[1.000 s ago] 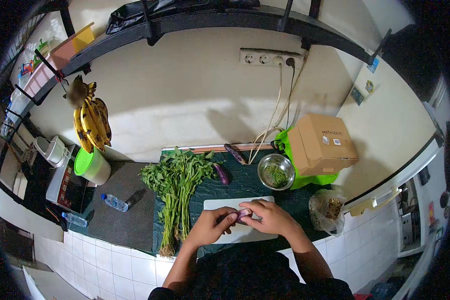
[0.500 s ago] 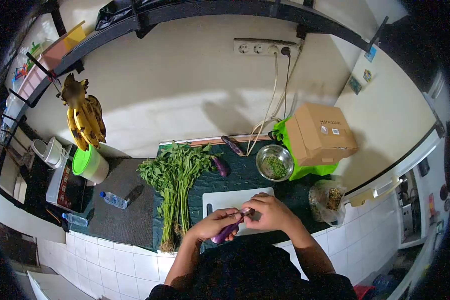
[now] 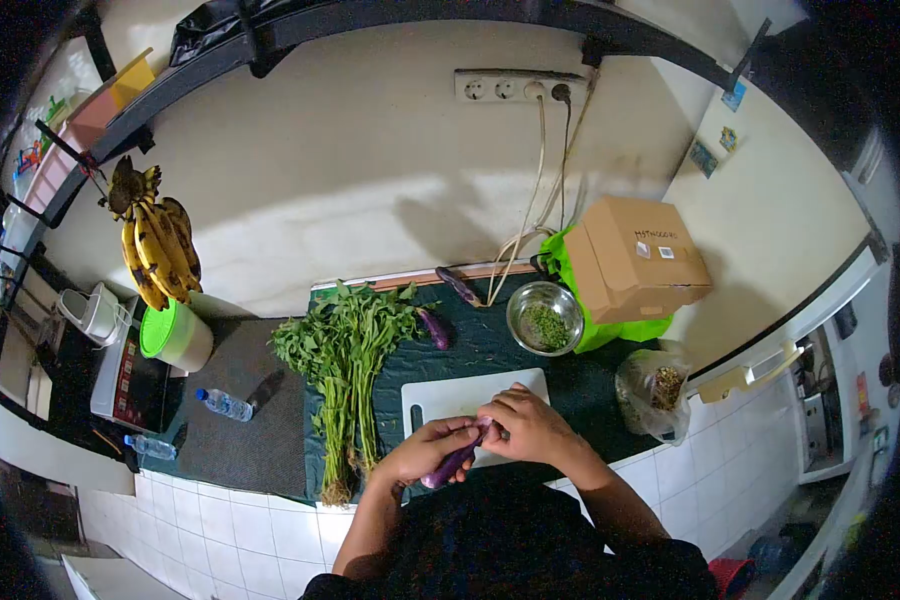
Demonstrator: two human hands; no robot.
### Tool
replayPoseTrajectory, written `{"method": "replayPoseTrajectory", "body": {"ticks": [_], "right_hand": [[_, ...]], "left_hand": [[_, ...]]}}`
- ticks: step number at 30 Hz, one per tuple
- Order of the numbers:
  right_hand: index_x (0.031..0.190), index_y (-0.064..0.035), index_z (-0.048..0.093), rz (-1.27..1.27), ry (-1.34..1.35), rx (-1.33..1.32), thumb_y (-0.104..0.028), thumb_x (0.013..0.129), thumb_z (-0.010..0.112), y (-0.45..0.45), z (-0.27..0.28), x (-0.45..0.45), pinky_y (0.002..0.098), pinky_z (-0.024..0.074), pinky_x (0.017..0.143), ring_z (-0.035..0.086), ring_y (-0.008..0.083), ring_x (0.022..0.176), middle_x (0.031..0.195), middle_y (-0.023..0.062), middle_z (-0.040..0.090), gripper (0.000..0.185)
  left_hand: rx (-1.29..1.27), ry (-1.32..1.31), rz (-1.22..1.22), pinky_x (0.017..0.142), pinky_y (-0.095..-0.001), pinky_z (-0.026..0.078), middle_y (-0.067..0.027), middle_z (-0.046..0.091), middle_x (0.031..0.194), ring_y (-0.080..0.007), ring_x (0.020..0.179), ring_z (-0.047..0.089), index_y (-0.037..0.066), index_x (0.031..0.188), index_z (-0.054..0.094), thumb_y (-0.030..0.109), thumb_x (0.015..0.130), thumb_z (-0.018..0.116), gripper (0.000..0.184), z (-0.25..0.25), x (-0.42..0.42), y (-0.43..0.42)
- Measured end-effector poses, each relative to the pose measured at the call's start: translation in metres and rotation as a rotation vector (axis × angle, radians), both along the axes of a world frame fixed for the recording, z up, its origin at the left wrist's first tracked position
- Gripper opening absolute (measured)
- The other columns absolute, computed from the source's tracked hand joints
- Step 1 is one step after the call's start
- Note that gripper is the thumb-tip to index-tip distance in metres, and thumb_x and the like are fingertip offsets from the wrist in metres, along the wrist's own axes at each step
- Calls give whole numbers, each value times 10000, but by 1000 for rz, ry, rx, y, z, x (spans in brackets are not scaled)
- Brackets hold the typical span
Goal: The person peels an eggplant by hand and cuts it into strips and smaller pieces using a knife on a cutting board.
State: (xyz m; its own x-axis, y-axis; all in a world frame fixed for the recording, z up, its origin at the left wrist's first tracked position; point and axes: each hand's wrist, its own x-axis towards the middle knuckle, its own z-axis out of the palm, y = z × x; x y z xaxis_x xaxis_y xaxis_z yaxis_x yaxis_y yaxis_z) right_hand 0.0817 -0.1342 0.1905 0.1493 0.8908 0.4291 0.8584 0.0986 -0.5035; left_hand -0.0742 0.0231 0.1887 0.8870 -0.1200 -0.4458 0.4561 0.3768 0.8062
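A purple eggplant (image 3: 448,468) is wrapped by the fingers of my left hand (image 3: 425,452), its body slanting down toward me. The fingers of my right hand (image 3: 526,428) pinch the eggplant's upper end. Both hands are over the near part of a white cutting board (image 3: 440,398). Two more eggplants lie beyond the board, one (image 3: 434,329) beside a bunch of leafy greens (image 3: 345,350) and one (image 3: 458,286) by the wall. To the right, a metal bowl (image 3: 515,325) holds small green pieces.
A cardboard box (image 3: 635,262) rests on a green bag (image 3: 620,335). Near the right edge is a plastic bag (image 3: 655,395). Left are a water bottle (image 3: 224,404), a green-lidded container (image 3: 177,338) and hanging bananas (image 3: 160,245).
The eggplant's body has swung into view below my left hand since the first frame. My right fingers have closed in on its upper end. The camera view has shifted slightly.
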Motion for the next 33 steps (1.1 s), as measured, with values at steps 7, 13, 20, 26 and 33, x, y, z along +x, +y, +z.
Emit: {"method": "replayPoseTrajectory", "body": {"ticks": [7, 13, 20, 26, 33], "right_hand": [[978, -26, 622, -58, 177, -62, -28, 798, 635, -8, -11, -3, 423, 514, 796, 635, 329, 849, 891, 141, 652, 181], [1096, -25, 612, 70, 486, -178, -55, 877, 592, -14, -2, 3, 420, 512, 814, 642, 327, 941, 938, 147, 661, 221], [1211, -28, 559, 77, 117, -216, -198, 934, 614, -14, -12, -1, 437, 509, 845, 639, 367, 957, 1023, 169, 654, 330], [1182, -20, 567, 68, 199, -285, -290, 961, 581, -21, -5, -11, 475, 521, 816, 643, 401, 922, 1018, 190, 660, 349], [1139, -37, 554, 60, 149, -335, -206, 879, 656, -37, 11, -17, 451, 529, 774, 649, 380, 903, 955, 161, 667, 327]], "left_hand": [[306, -110, -39, 699, -286, 543, -45, 671, 871, -114, 712, 627, 14, 1164, 659, 293, 935, 689, 362, 9, 9, 3], [351, -235, -76, 790, -316, 544, -87, 708, 995, -143, 799, 667, -12, 1227, 646, 273, 947, 673, 400, 12, 6, 13], [661, -199, -136, 738, -327, 509, -101, 705, 888, -162, 782, 635, -41, 1187, 613, 300, 1023, 526, 388, 20, 5, 9], [663, -211, -208, 713, -339, 518, -102, 678, 855, -189, 744, 653, -29, 1110, 591, 303, 1062, 413, 379, 8, 1, 6], [424, -180, -328, 687, -311, 532, -117, 676, 868, -164, 712, 672, -14, 1111, 591, 338, 1008, 554, 369, 14, 2, -2]]}}
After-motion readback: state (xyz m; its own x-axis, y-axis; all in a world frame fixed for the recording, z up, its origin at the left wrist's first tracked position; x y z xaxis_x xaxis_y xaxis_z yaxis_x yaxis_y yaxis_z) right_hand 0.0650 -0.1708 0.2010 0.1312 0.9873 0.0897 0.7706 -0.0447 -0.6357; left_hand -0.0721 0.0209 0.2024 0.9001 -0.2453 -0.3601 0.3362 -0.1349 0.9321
